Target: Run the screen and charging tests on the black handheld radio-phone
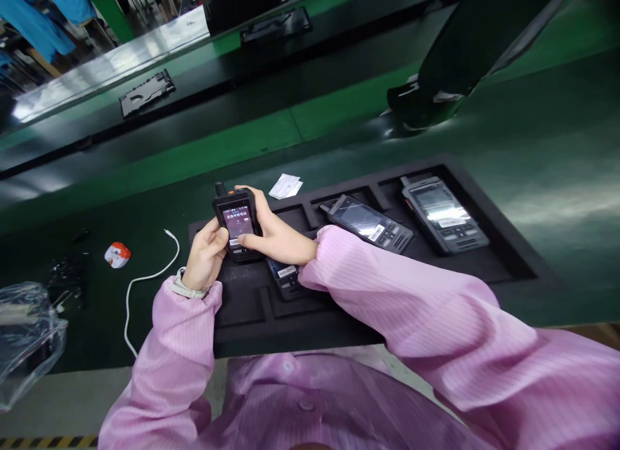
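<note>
Both my hands hold a black handheld two-way radio upright, its screen lit with writing and a stubby antenna at its top left. My left hand grips its left side, the thumb on the front edge. Around the right side wraps my right hand, with its thumb on the lower part of the screen. Below lies a black foam tray. In it rest a second radio, partly hidden by my right forearm, a third radio lying askew, and another grey radio in the right compartment.
Left of the tray lie a white cable, an orange-and-white round item and a clear plastic bag. White paper slips sit behind the tray. A dark stand rises at the back right. Flat fixtures lie on the rear line.
</note>
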{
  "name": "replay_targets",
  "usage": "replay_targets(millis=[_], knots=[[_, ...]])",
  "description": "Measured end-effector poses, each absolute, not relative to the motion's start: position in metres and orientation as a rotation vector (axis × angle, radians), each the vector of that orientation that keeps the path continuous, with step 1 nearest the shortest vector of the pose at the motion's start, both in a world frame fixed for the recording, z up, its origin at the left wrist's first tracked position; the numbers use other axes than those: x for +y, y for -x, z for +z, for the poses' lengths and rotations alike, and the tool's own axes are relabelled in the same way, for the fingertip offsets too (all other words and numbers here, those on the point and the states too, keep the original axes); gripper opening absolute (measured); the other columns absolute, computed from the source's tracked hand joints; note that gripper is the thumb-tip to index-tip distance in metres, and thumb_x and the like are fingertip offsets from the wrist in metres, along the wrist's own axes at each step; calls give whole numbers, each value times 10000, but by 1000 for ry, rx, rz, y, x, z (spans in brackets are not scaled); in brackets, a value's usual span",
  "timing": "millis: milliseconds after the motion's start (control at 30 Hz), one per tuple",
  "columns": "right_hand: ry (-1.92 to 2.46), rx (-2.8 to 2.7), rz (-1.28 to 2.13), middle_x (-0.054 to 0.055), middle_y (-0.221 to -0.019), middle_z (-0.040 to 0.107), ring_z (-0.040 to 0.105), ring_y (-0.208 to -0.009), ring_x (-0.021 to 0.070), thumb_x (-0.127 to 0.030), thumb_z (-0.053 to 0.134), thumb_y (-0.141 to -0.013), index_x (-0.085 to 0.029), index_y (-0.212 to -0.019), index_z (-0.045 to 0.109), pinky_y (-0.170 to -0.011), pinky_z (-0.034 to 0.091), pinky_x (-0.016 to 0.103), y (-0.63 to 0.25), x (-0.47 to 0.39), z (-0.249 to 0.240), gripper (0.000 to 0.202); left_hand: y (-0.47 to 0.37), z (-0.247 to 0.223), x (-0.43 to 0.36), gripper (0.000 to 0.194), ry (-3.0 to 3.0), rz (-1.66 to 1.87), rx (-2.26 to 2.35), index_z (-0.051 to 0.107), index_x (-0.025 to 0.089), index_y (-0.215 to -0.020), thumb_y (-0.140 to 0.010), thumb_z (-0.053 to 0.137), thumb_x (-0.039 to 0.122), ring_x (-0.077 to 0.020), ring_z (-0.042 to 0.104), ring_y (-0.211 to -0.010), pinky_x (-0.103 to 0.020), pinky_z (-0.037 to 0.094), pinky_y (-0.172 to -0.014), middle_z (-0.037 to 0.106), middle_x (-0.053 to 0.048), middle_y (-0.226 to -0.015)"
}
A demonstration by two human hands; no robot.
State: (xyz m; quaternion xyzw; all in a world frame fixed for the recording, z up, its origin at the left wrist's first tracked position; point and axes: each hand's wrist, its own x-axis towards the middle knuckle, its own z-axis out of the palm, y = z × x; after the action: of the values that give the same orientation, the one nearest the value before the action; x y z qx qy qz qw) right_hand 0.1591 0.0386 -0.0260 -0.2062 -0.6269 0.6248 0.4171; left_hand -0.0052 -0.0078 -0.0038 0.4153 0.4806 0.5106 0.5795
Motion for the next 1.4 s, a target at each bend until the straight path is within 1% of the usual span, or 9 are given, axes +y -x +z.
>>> replay_targets(millis=[133, 267, 500, 600, 700, 933, 1033, 1200, 1400], knots=[[510, -1565, 1573, 166, -1493, 444, 388, -1484, 308, -250, 577, -747, -181, -1464, 157, -1219, 389, 484, -161, 40, -26, 833, 6, -6, -8, 449, -990, 1192, 1116, 766, 186, -1118, -758, 865, 436, -269, 738, -1118, -374, 577, -1030, 797, -100, -1118], [531, -1573, 1573, 173, -1492, 435, 359, -1497, 314, -264, 572, -745, -163, -1456, 175, -1228, 377, 491, -161, 40, -26, 821, 6, -7, -8, 473, -1008, 1194, 1118, 762, 181, -1144, -766, 858, 448, -277, 738, -1128, -377, 588, -1020, 794, -108, -1145], [547, -1568, 1573, 152, -1472, 456, 341, -1500, 299, -259, 560, -738, -167, -1460, 201, -1240, 356, 477, -162, 40, -24, 812, 4, -5, -8, 444, -1005, 1197, 1120, 766, 191, -1135, -779, 849, 443, -268, 741, -1123, -368, 593, -1015, 797, -99, -1133], [564, -1537, 1627, 143, -1413, 496, 415, -1434, 289, -283, 539, -754, -148, -1454, 223, -1229, 364, 476, -162, 41, -22, 780, 3, -4, -9, 428, -975, 1193, 1127, 769, 188, -1107, -770, 857, 437, -268, 740, -1119, -376, 594, -1015, 800, -93, -1104], [606, -1477, 1711, 116, -1338, 528, 487, -1320, 272, -302, 520, -754, -167, -1424, 270, -1201, 388, 478, -162, 43, -23, 727, 2, -3, -8, 413, -939, 1178, 1144, 769, 180, -1072, -758, 866, 430, -272, 737, -1118, -390, 594, -1017, 801, -90, -1073], [625, -1389, 1784, 64, -1205, 531, 518, -1173, 247, -296, 552, -690, -216, -1325, 339, -1142, 436, 452, -159, 45, -26, 675, 3, -4, -7, 426, -924, 1162, 1160, 758, 174, -1071, -754, 866, 436, -282, 723, -1148, -397, 585, -1025, 800, -92, -1082], [613, -1385, 1778, 66, -1194, 524, 524, -1155, 251, -286, 571, -691, -217, -1286, 354, -1126, 446, 457, -159, 44, -26, 638, 3, -5, -7, 418, -932, 1155, 1150, 758, 175, -1083, -766, 858, 429, -289, 724, -1155, -398, 585, -1026, 797, -99, -1106], [612, -1387, 1767, 43, -1175, 533, 534, -1143, 228, -267, 568, -714, -242, -1270, 363, -1097, 470, 411, -160, 44, -28, 592, 3, -5, -7, 455, -944, 1152, 1158, 750, 164, -1115, -770, 852, 442, -304, 718, -1174, -411, 580, -1036, 791, -118, -1132], [606, -1415, 1757, 49, -1202, 543, 547, -1137, 228, -265, 574, -732, -234, -1287, 354, -1087, 466, 418, -160, 44, -27, 598, 3, -4, -8, 457, -952, 1138, 1175, 753, 180, -1128, -773, 846, 453, -287, 723, -1156, -387, 591, -1011, 799, -98, -1108]])
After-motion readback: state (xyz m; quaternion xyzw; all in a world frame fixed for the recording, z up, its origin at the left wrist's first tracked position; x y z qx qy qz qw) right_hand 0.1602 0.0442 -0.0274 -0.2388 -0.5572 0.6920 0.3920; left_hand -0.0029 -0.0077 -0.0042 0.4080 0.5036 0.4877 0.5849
